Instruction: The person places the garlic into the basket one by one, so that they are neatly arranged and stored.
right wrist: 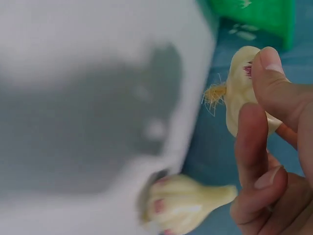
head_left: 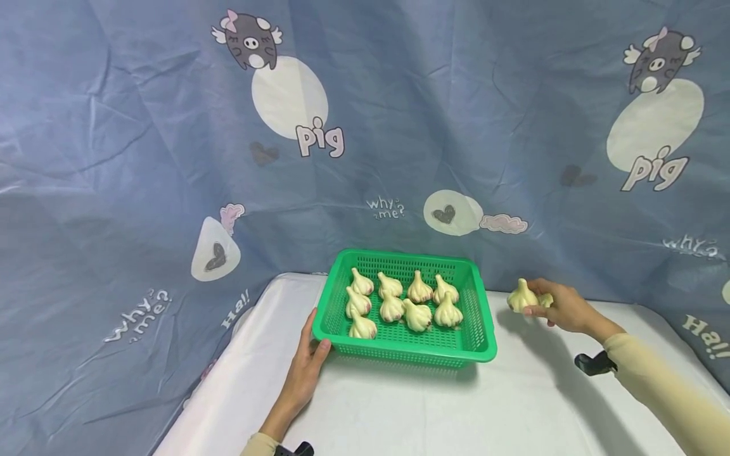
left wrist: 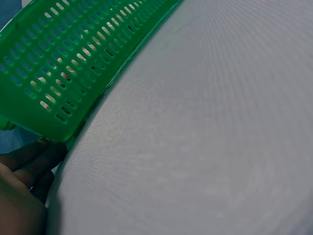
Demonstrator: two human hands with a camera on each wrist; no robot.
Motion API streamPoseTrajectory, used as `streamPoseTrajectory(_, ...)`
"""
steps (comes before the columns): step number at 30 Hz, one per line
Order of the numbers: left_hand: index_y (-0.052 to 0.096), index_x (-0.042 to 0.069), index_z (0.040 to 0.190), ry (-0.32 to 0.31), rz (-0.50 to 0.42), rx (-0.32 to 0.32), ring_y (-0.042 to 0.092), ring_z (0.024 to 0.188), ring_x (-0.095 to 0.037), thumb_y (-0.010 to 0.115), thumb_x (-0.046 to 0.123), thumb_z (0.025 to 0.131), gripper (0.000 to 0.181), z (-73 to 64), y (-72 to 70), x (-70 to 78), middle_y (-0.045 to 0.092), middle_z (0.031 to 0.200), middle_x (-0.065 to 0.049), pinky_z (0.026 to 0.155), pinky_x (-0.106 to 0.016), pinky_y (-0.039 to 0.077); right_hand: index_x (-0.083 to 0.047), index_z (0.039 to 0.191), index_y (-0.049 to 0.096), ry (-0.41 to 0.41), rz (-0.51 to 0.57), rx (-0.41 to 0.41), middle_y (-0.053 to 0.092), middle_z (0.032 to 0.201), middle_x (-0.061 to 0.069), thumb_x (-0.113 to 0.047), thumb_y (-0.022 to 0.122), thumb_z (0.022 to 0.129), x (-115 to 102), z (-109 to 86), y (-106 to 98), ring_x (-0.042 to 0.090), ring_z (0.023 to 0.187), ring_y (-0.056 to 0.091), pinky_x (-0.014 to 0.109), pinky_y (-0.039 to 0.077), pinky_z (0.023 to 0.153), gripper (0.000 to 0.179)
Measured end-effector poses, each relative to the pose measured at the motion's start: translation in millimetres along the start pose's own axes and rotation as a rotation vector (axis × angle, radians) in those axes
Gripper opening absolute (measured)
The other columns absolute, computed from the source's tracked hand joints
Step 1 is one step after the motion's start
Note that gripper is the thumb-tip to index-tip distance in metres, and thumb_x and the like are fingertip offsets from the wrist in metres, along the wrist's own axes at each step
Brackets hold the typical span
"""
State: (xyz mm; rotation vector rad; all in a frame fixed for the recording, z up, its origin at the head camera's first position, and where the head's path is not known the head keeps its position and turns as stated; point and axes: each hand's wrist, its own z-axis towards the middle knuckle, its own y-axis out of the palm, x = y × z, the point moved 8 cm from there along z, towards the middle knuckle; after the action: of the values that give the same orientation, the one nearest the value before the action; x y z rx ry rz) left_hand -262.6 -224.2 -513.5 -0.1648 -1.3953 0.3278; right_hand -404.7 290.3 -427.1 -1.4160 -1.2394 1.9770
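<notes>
A green plastic basket with slotted walls holds several pale garlic bulbs with purplish bases. My left hand grips its front left corner, thumb at the front and fingers along the left side; in the left wrist view some fingers touch the bottom corner. To the right of the basket, my right hand pinches a garlic bulb between thumb and fingers. That bulb shows stringy roots in the right wrist view. Another garlic bulb lies on the table below the right hand.
A white cloth covers the table. Behind and on both sides hangs a blue curtain printed with pigs and words, close to the basket's back edge. Dark straps sit at both wrists.
</notes>
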Motion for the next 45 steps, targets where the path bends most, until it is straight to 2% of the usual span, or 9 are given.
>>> streamPoseTrajectory(4, 0.013, 0.035, 0.172, 0.009, -0.004, 0.000, 0.028, 0.160, -0.044, 0.045, 0.033, 0.114, 0.066, -1.0, -0.1, 0.8, 0.017, 0.179, -0.010, 0.121, -0.069, 0.034, 0.007, 0.142, 0.055, 0.002, 0.055, -0.027, 0.067, 0.121, 0.030, -0.025, 0.081, 0.096, -19.5, 5.7, -9.0, 0.011, 0.056, 0.061, 0.030, 0.053, 0.051, 0.062)
streamPoseTrajectory(9, 0.012, 0.033, 0.172, 0.012, -0.007, -0.002, 0.027, 0.160, -0.046, 0.044, 0.034, 0.115, 0.065, -1.1, 1.0, 1.5, 0.016, 0.179, -0.012, 0.121, -0.071, 0.032, -0.002, 0.145, 0.055, 0.037, 0.169, -0.074, 0.064, 0.130, 0.030, -0.029, 0.079, 0.097, -44.3, 10.9, -13.9, 0.015, 0.060, 0.062, 0.032, 0.054, 0.052, 0.060)
streamPoseTrajectory(15, 0.012, 0.034, 0.172, 0.001, -0.010, -0.004, 0.025, 0.161, -0.043, 0.045, 0.035, 0.114, 0.066, 0.0, 0.7, 1.1, 0.017, 0.179, -0.008, 0.122, -0.070, 0.031, -0.012, 0.139, 0.061, 0.024, 0.242, -0.106, 0.066, 0.129, 0.025, -0.029, 0.082, 0.095, -72.9, 19.6, -9.2, 0.020, 0.061, 0.065, 0.032, 0.053, 0.051, 0.052)
streamPoseTrajectory(18, 0.013, 0.032, 0.172, 0.014, -0.012, -0.005, 0.025, 0.161, -0.044, 0.045, 0.033, 0.114, 0.066, 0.1, 0.4, 2.5, 0.017, 0.179, -0.009, 0.122, -0.071, 0.032, -0.012, 0.139, 0.061, 0.003, 0.270, -0.117, 0.066, 0.129, 0.025, -0.026, 0.082, 0.095, -86.6, 24.3, -4.8, 0.020, 0.062, 0.066, 0.032, 0.053, 0.052, 0.051)
streamPoseTrajectory(24, 0.013, 0.028, 0.172, 0.031, -0.002, -0.001, 0.023, 0.161, -0.044, 0.045, 0.031, 0.114, 0.066, -0.2, 0.0, 3.7, 0.016, 0.179, -0.011, 0.120, -0.070, 0.035, -0.008, 0.148, 0.056, 0.002, 0.307, -0.160, 0.064, 0.134, 0.028, -0.025, 0.081, 0.096, -113.4, 33.4, 6.0, 0.023, 0.060, 0.064, 0.035, 0.055, 0.058, 0.061)
streamPoseTrajectory(28, 0.014, 0.031, 0.172, 0.035, -0.005, 0.002, 0.023, 0.162, -0.043, 0.046, 0.031, 0.114, 0.066, -0.1, -0.4, 3.9, 0.017, 0.179, -0.010, 0.120, -0.069, 0.036, -0.004, 0.152, 0.051, 0.001, 0.276, -0.202, 0.060, 0.137, 0.030, -0.029, 0.081, 0.096, -128.6, 40.4, 15.8, 0.022, 0.061, 0.063, 0.035, 0.054, 0.061, 0.068)
streamPoseTrajectory(35, 0.015, 0.033, 0.172, 0.048, -0.004, 0.000, 0.026, 0.161, -0.043, 0.047, 0.029, 0.114, 0.066, -1.1, 0.2, 2.2, 0.018, 0.178, -0.010, 0.119, -0.068, 0.038, 0.001, 0.151, 0.052, -0.073, 0.298, -0.269, 0.058, 0.137, 0.033, -0.025, 0.083, 0.094, -147.3, 54.5, 39.7, 0.031, 0.063, 0.067, 0.040, 0.060, 0.061, 0.070)
streamPoseTrajectory(40, 0.014, 0.034, 0.172, 0.048, 0.002, 0.002, 0.026, 0.161, -0.042, 0.047, 0.030, 0.114, 0.066, -1.0, -0.5, 1.4, 0.018, 0.178, -0.010, 0.119, -0.067, 0.038, 0.003, 0.151, 0.051, -0.117, 0.303, -0.301, 0.058, 0.137, 0.034, -0.023, 0.083, 0.094, -159.3, 61.9, 53.8, 0.030, 0.068, 0.071, 0.047, 0.061, 0.061, 0.070)
streamPoseTrajectory(45, 0.014, 0.033, 0.172, 0.059, -0.003, 0.001, 0.026, 0.161, -0.042, 0.048, 0.028, 0.114, 0.067, -0.9, -1.2, 3.4, 0.017, 0.178, -0.010, 0.119, -0.066, 0.039, 0.003, 0.152, 0.051, -0.150, 0.279, -0.327, 0.057, 0.141, 0.036, -0.023, 0.083, 0.094, -170.8, 69.8, 67.2, 0.030, 0.069, 0.072, 0.047, 0.061, 0.062, 0.071)
